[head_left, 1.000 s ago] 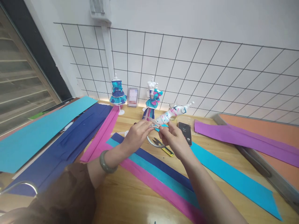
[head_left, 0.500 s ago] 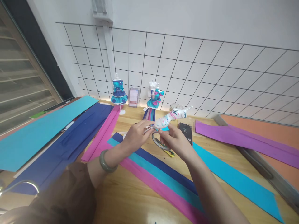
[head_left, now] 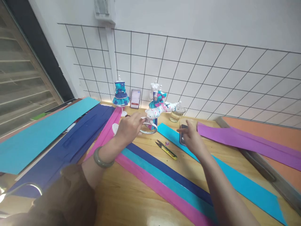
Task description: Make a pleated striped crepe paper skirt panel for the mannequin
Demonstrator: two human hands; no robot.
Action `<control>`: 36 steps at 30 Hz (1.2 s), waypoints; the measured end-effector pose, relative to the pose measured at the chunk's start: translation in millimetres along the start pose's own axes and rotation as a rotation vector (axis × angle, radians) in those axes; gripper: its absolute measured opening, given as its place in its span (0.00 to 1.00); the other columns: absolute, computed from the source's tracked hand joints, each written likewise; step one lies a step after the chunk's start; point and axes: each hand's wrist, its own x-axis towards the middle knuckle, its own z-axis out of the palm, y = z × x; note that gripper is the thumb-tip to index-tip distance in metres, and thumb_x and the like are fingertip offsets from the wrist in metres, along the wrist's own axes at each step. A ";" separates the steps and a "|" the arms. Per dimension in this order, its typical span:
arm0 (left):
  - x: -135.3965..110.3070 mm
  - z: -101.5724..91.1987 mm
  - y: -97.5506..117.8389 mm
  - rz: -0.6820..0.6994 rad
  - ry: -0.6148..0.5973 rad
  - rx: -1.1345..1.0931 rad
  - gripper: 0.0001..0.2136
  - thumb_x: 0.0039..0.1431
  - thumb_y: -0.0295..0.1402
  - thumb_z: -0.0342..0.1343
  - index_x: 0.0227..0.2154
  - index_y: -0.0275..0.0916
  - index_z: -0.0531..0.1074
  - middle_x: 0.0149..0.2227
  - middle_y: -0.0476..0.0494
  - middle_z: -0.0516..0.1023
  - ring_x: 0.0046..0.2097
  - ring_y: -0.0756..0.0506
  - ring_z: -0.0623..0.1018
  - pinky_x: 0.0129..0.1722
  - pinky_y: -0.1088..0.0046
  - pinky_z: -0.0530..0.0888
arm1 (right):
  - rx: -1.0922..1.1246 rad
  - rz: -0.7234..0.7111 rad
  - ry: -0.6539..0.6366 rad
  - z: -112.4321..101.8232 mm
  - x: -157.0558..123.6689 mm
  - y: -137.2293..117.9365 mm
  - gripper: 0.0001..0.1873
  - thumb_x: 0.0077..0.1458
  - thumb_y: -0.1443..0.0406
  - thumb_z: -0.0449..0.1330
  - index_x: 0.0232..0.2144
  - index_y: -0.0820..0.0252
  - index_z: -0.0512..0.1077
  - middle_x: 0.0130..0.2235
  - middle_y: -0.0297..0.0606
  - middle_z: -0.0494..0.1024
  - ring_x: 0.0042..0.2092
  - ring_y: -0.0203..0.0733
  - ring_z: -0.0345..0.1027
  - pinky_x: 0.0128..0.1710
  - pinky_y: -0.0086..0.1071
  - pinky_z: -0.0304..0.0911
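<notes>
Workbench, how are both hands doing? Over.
Left hand holding tilted mannequin and white ring. Right hand open, partly hiding dark phone. Yellow-handled snips lying on table.

Your camera sits on your head, facing forward and down along your forearms, with the brown sleeve close at lower left. Your left hand and right hand fall mid-view, above the wooden table; beyond, you face the white wall, its black grid sloping down rightward.
</notes>
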 end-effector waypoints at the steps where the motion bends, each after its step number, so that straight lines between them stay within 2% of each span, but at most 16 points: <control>1: 0.0 -0.2 -0.3 0.002 -0.007 0.020 0.12 0.61 0.32 0.43 0.44 0.39 0.66 0.36 0.44 0.74 0.36 0.47 0.74 0.32 0.74 0.67 | -0.107 0.018 0.015 -3.5 3.1 17.4 0.39 0.46 0.72 0.47 0.61 0.63 0.40 0.43 0.42 0.76 0.43 0.46 0.67 0.39 0.38 0.62; 4: 0.6 -0.5 1.0 -0.009 -0.022 0.076 0.11 0.61 0.32 0.44 0.42 0.39 0.68 0.33 0.45 0.73 0.32 0.48 0.73 0.28 0.75 0.65 | -0.333 -0.032 0.033 -11.3 4.9 60.7 0.44 0.40 0.75 0.47 0.62 0.64 0.38 0.41 0.43 0.77 0.40 0.46 0.68 0.34 0.35 0.63; 7: 1.7 -1.0 3.4 -0.026 -0.042 0.050 0.10 0.60 0.32 0.44 0.40 0.39 0.68 0.32 0.46 0.72 0.31 0.48 0.73 0.27 0.75 0.65 | -0.471 -0.148 -0.001 -13.3 -1.8 84.0 0.43 0.41 0.75 0.46 0.61 0.66 0.38 0.40 0.45 0.77 0.43 0.49 0.67 0.35 0.37 0.63; 11: 2.5 -2.1 5.5 -0.053 -0.046 -0.079 0.08 0.60 0.30 0.45 0.39 0.39 0.68 0.38 0.46 0.73 0.36 0.48 0.73 0.32 0.74 0.67 | -0.534 -0.254 -0.020 -8.2 -10.0 94.8 0.42 0.44 0.76 0.44 0.62 0.66 0.35 0.41 0.45 0.76 0.48 0.53 0.63 0.36 0.41 0.63; 15: 2.4 -3.1 7.3 -0.094 -0.070 -0.097 0.08 0.59 0.30 0.46 0.38 0.38 0.68 0.37 0.45 0.73 0.35 0.48 0.73 0.32 0.74 0.67 | -0.546 -0.314 -0.007 0.5 -11.3 101.4 0.43 0.43 0.77 0.43 0.62 0.68 0.31 0.41 0.47 0.76 0.48 0.52 0.62 0.39 0.42 0.63; 19: 2.3 -2.5 9.2 -0.128 -0.105 -0.100 0.09 0.60 0.30 0.46 0.40 0.38 0.68 0.37 0.45 0.73 0.36 0.47 0.73 0.33 0.73 0.68 | -0.551 -0.302 -0.003 8.5 -10.6 109.1 0.42 0.43 0.77 0.43 0.61 0.71 0.34 0.43 0.52 0.74 0.50 0.53 0.61 0.42 0.45 0.61; 22: 2.5 -1.5 9.7 -0.133 -0.119 -0.146 0.09 0.59 0.29 0.46 0.40 0.38 0.68 0.40 0.44 0.73 0.40 0.47 0.74 0.37 0.72 0.69 | -0.484 -0.234 0.015 11.4 -9.8 107.5 0.40 0.45 0.77 0.44 0.61 0.70 0.39 0.43 0.52 0.73 0.51 0.53 0.60 0.44 0.46 0.60; 24: 2.6 -1.1 10.3 -0.136 -0.117 -0.176 0.09 0.59 0.29 0.46 0.39 0.38 0.69 0.42 0.44 0.73 0.42 0.47 0.73 0.39 0.71 0.69 | -0.371 -0.173 0.034 10.2 -10.4 94.8 0.37 0.48 0.74 0.45 0.61 0.66 0.43 0.43 0.50 0.74 0.50 0.52 0.62 0.45 0.47 0.59; 26: 2.6 -1.4 11.8 -0.138 -0.110 -0.204 0.08 0.59 0.29 0.46 0.39 0.38 0.69 0.42 0.45 0.73 0.42 0.47 0.73 0.40 0.71 0.70 | -0.188 -0.112 0.023 6.6 -13.2 69.1 0.32 0.51 0.69 0.47 0.59 0.61 0.48 0.44 0.47 0.74 0.47 0.51 0.64 0.45 0.47 0.59; 28: 2.4 -2.8 14.7 -0.132 -0.105 -0.230 0.09 0.59 0.29 0.46 0.38 0.38 0.69 0.42 0.45 0.73 0.42 0.47 0.73 0.41 0.70 0.70 | 0.079 -0.051 -0.064 2.3 -18.9 32.9 0.27 0.54 0.61 0.49 0.56 0.58 0.55 0.45 0.46 0.73 0.45 0.48 0.67 0.44 0.45 0.61; 31: 2.0 -7.0 21.9 -0.114 -0.117 -0.264 0.09 0.59 0.29 0.45 0.38 0.38 0.70 0.42 0.45 0.74 0.42 0.47 0.74 0.41 0.70 0.71 | 0.465 0.043 -0.221 -0.5 -29.0 -24.9 0.25 0.52 0.54 0.54 0.50 0.57 0.62 0.47 0.45 0.73 0.48 0.45 0.65 0.45 0.39 0.62; 33: 1.9 -10.9 27.6 -0.105 -0.139 -0.277 0.10 0.60 0.30 0.44 0.38 0.39 0.70 0.42 0.45 0.73 0.42 0.47 0.73 0.41 0.70 0.71 | 0.591 0.068 -0.277 2.2 -34.1 -54.2 0.24 0.50 0.53 0.56 0.47 0.57 0.65 0.47 0.43 0.73 0.48 0.44 0.65 0.44 0.35 0.62; 36: 2.3 -16.3 34.5 -0.077 -0.164 -0.292 0.10 0.61 0.29 0.43 0.38 0.39 0.69 0.43 0.45 0.73 0.43 0.47 0.73 0.42 0.71 0.70 | 0.677 0.069 -0.309 10.6 -39.1 -77.1 0.22 0.49 0.52 0.56 0.43 0.59 0.68 0.41 0.42 0.76 0.43 0.42 0.68 0.36 0.31 0.63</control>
